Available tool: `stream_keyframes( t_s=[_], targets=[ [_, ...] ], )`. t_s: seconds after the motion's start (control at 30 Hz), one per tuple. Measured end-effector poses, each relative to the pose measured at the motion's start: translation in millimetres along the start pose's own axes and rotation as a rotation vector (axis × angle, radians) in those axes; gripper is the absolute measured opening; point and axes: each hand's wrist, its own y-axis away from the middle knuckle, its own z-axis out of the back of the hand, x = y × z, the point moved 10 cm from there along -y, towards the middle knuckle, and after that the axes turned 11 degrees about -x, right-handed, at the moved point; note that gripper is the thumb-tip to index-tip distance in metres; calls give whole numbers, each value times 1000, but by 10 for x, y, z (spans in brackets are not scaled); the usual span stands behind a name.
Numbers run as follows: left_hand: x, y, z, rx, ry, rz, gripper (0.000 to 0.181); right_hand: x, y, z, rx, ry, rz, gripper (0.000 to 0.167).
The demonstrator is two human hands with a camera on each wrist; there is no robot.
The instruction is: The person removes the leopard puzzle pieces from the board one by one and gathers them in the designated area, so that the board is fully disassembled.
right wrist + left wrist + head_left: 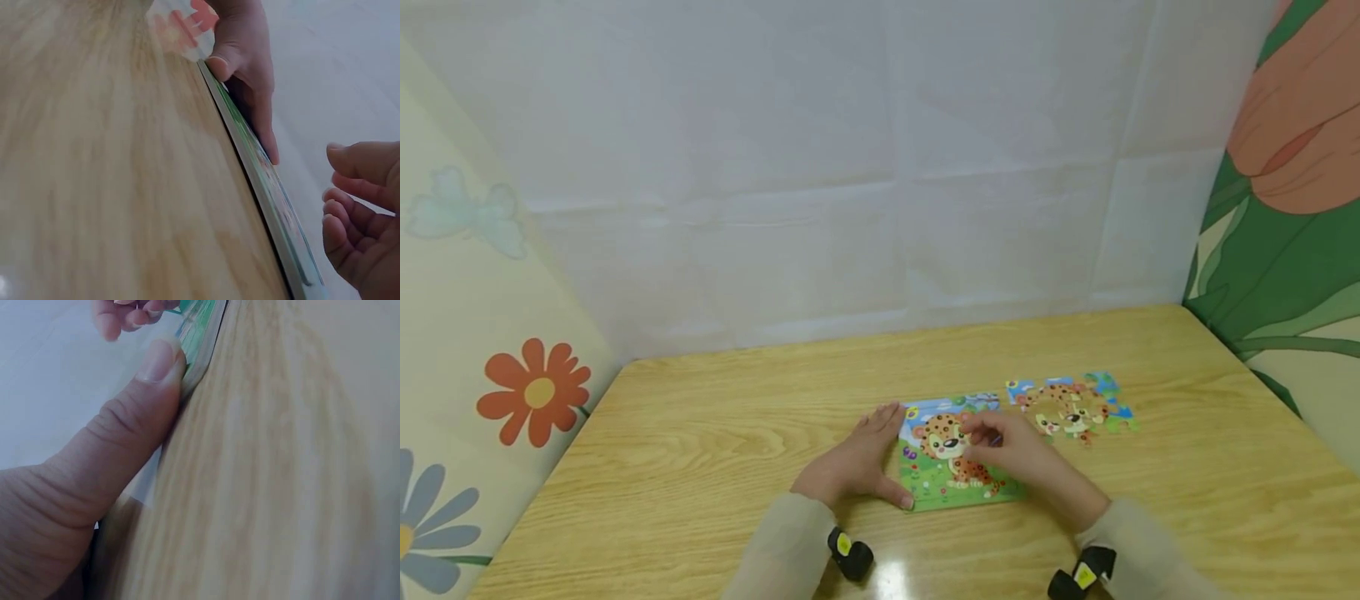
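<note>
Green and blue, the puzzle (944,457) seems light, stiff, best held by its left edge, our left hand (867,457) wide there, right hand (1017,450) bent, grip unclear.

The right hand (1015,447) hides part of the leopard board (942,493) on its right side; whether the fingertips pinch anything cannot be told. Joints among the pieces (1063,391) farther right are too small to trace. The left wrist view cuts off the left hand (81,478). The table's grain (112,187) blurs in the right wrist view.
</note>
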Motion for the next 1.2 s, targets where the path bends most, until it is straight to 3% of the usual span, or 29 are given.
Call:
stream_keyframes(
  t_s=[0.2, 0.33, 0.57, 0.8, 1.2],
  targets=[
    [14, -6, -6, -4, -2, 7, 126, 99, 1, -217, 96, 27, 90, 33],
    [19, -9, -19, 0, -3, 12, 127, 123, -3, -325, 138, 39, 106, 35],
    [4, -3, -5, 0, -11, 6, 127, 102, -27, -459, 185, 101, 80, 44],
    [4, 2, -4, -1, -6, 1, 125, 139, -58, -560, 220, 217, 109, 48],
    [1, -9, -3, -4, -14, -5, 125, 218, -115, -640, 235, 300, 18, 38]
  ],
)
